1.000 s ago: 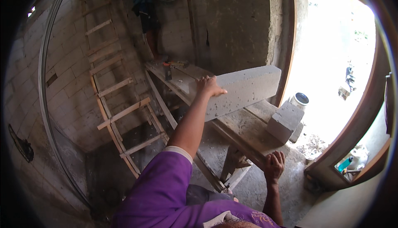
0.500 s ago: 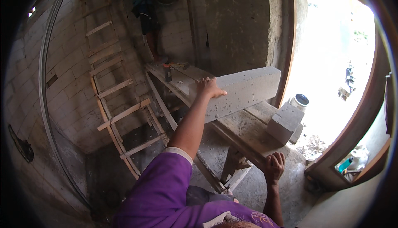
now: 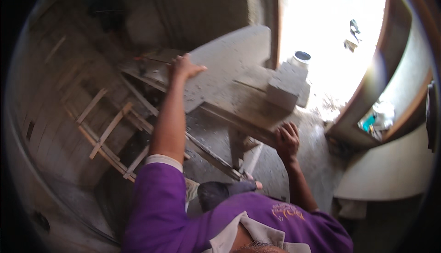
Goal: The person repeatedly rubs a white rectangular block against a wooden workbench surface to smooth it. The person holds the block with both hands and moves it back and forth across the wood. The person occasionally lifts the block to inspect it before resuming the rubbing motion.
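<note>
Now L fingers (image 3: 183, 60) on block (image 3: 229, 62), R fingers (image 3: 286, 130) prob. round plank edge (image 3: 239, 124)

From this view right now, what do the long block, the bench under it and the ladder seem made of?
Long block: perhaps aerated concrete, matt pale grey with dark specks.
Bench: wood, apparently unpainted, brown with plank-like edges.
Ladder: likely bare timber, tan and straight-edged; blur hides any grain.
</note>
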A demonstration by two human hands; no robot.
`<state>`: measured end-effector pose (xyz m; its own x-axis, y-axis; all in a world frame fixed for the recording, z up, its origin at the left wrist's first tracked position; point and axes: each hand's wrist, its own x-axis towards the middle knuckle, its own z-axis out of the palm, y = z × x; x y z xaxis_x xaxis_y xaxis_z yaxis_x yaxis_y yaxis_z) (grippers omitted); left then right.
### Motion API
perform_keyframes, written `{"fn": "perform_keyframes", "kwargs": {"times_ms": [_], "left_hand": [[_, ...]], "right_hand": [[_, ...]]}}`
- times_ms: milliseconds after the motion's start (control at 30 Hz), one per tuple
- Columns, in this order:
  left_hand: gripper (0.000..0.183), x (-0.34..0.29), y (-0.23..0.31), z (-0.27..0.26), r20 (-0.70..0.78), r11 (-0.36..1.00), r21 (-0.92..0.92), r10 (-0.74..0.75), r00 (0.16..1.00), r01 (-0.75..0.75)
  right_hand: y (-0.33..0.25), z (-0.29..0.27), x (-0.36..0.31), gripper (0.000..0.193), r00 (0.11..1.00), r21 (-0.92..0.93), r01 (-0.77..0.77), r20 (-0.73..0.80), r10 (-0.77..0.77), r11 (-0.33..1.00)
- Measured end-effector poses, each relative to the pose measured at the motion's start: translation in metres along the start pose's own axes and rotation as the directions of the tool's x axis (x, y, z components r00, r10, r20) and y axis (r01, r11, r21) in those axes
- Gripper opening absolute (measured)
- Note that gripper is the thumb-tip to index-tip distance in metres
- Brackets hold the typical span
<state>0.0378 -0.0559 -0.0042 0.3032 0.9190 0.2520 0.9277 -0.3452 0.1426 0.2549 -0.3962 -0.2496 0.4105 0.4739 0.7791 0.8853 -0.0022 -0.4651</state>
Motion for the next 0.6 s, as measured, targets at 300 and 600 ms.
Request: {"fn": "perform_keyframes", "kwargs": {"times_ms": [300, 600], "left_hand": [[0.083, 0.029, -0.021, 0.019, 0.007, 0.999, -0.002, 0.051, 0.999, -0.051], [0.091, 0.028, -0.025, 0.021, -0.028, 0.999, 0.027, 0.035, 0.999, -0.035]], "right_hand": [[-0.013, -0.014, 0.007, 0.010, 0.999, -0.004, 0.003, 0.053, -0.002, 1.000], [-0.009, -0.003, 0.008, 0.002, 0.997, 0.025, 0.073, -0.018, -0.072, 0.997]]}}
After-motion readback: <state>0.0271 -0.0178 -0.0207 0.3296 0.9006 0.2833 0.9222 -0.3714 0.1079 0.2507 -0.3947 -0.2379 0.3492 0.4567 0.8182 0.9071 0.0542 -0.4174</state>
